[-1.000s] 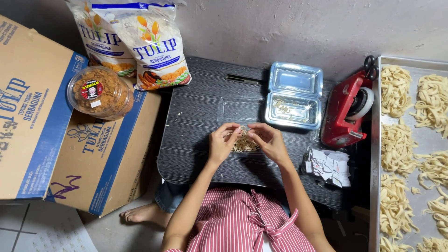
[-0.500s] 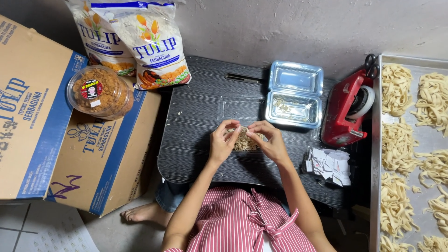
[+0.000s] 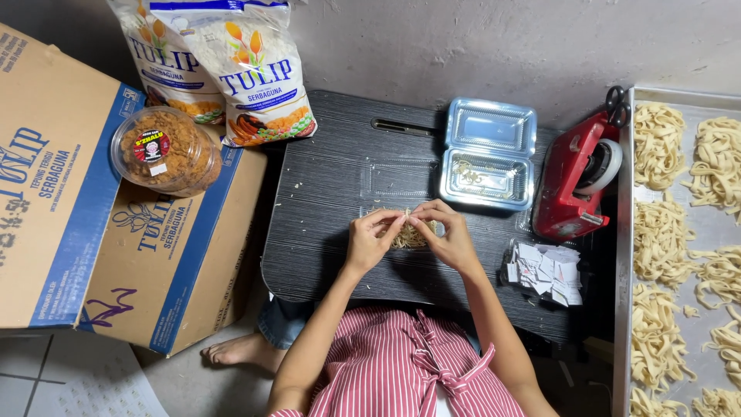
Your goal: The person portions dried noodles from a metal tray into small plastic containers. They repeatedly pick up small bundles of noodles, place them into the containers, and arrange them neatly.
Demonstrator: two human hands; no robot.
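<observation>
On the black table (image 3: 332, 193), an open clear clamshell box (image 3: 486, 158) holds noodle scraps; left hand (image 3: 369, 241) and right hand (image 3: 451, 235) meet, fingertips pinching a noodle bundle (image 3: 409, 235).

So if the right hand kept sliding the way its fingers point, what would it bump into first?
The right hand points left across the black table, so it would meet the left hand first; their fingertips already almost touch over the noodle bundle.

On the low table (image 3: 332, 193), both hands, the left hand (image 3: 369, 243) and the right hand (image 3: 451, 239), meet over a noodle bundle (image 3: 409, 235). An open clamshell tray (image 3: 486, 154) lies behind them, the tape dispenser (image 3: 575, 181) to its right. Cardboard boxes (image 3: 116, 255) stand left of the table, a baking tray (image 3: 698, 232) of noodle nests right.
</observation>
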